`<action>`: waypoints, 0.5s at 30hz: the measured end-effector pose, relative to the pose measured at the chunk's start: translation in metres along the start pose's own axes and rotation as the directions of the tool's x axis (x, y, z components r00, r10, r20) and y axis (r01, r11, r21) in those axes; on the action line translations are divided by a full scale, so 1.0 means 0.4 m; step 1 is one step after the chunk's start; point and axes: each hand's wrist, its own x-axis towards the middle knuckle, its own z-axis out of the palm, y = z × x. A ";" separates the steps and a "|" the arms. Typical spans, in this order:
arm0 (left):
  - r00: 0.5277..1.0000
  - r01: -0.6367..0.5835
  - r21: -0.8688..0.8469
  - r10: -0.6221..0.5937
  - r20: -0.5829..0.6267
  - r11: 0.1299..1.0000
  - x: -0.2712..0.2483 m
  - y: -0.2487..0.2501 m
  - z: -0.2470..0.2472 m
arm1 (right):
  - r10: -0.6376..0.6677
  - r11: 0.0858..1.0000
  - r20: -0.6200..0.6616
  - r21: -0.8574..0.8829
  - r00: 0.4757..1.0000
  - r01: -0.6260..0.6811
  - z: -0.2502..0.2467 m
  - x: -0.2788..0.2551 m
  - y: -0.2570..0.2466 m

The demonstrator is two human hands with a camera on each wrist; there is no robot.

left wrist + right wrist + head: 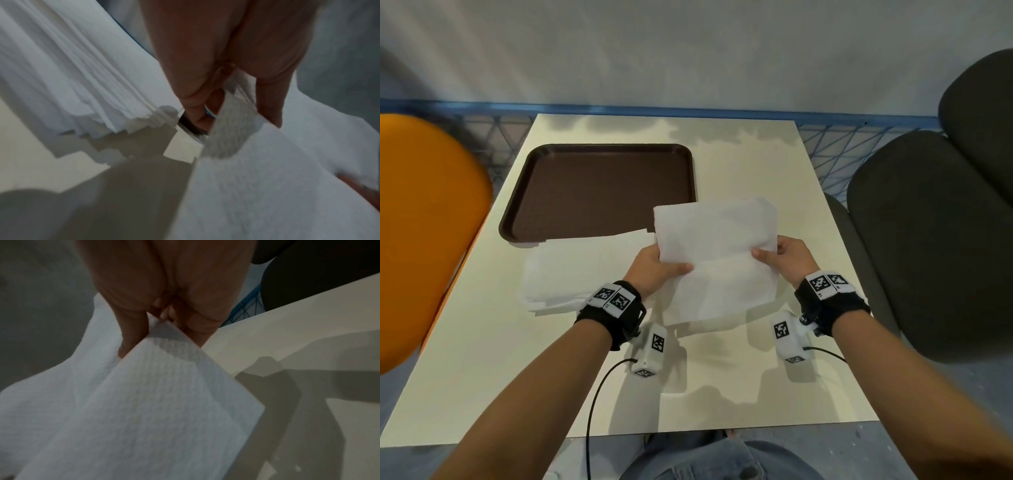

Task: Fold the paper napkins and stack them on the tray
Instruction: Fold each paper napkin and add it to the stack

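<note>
A white paper napkin (717, 257) hangs in the air above the table, creased across its middle. My left hand (659, 265) pinches its left edge and my right hand (780, 255) pinches its right edge, thumbs on top. The left wrist view shows the napkin (277, 178) caught between thumb and fingers; the right wrist view shows the napkin (144, 402) pinched at a corner. A stack of unfolded white napkins (582, 270) lies on the table to the left, seen as layered edges (72, 81) from the left wrist. The brown tray (599, 192) sits beyond, with nothing on it.
The cream table (756, 377) stands against a grey wall. An orange chair (424, 222) is at the left edge and a dark chair (935, 240) at the right. Cables trail from both wrist cameras toward the table's near edge.
</note>
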 end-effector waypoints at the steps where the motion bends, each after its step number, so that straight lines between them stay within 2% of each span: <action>1: 1.000 -0.003 0.001 0.003 -0.014 1.000 0.000 0.000 -0.004 | -0.002 1.000 0.005 -0.023 1.000 0.003 -0.005 0.000 0.002; 6: 0.997 -0.044 0.044 0.047 -0.066 0.998 0.002 -0.009 -0.006 | -0.046 0.988 -0.005 -0.148 0.999 0.045 -0.028 -0.011 0.006; 10: 0.997 -0.069 0.063 0.067 0.025 0.996 -0.006 -0.016 -0.007 | -0.115 0.985 0.037 -0.128 0.993 0.119 -0.051 -0.019 0.024; 13: 0.997 -0.051 0.078 0.047 0.063 0.996 -0.009 -0.022 -0.007 | -0.009 0.999 0.042 -0.031 0.999 0.011 -0.054 -0.020 0.037; 15: 0.997 0.000 0.065 -0.005 0.082 0.998 -0.011 -0.025 -0.001 | 0.039 0.998 0.029 -0.052 0.999 -0.037 -0.056 -0.019 0.044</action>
